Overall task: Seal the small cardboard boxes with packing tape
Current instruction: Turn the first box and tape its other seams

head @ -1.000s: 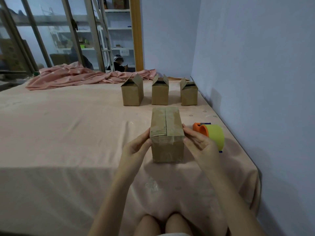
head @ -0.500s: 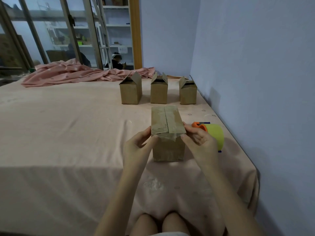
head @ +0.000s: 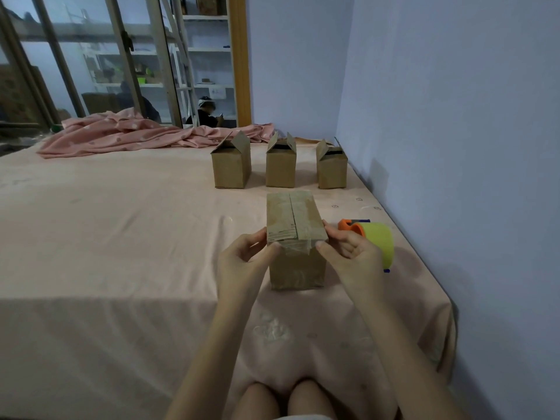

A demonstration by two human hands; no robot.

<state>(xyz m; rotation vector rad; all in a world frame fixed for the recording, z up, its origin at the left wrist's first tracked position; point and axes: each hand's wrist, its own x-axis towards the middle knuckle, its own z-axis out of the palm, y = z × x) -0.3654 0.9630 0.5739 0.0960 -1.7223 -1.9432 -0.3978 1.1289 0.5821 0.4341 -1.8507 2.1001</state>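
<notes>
A small cardboard box (head: pixel 295 265) stands on the pink-covered table (head: pixel 121 237) in front of me, its top flaps closed with clear tape along the seam. My left hand (head: pixel 242 262) and my right hand (head: pixel 348 256) flank its near top edge, thumbs pressing the tape end down onto the front face while the fingers curl round the top corners. A yellow-green tape roll on an orange dispenser (head: pixel 374 241) lies just right of the box, behind my right hand. Three more boxes (head: pixel 231 169) (head: pixel 281 166) (head: pixel 331 168) stand in a row farther back, flaps up.
A crumpled pink cloth (head: pixel 136 136) lies along the table's far edge. A pale wall (head: pixel 454 147) runs close along the right side. Glass doors, shelves and a seated person are behind the table. My knees (head: pixel 285 398) show below the near edge.
Both hands shifted from the box's sides to its front top edge, thumbs now on the tape end. The box stays in place.
</notes>
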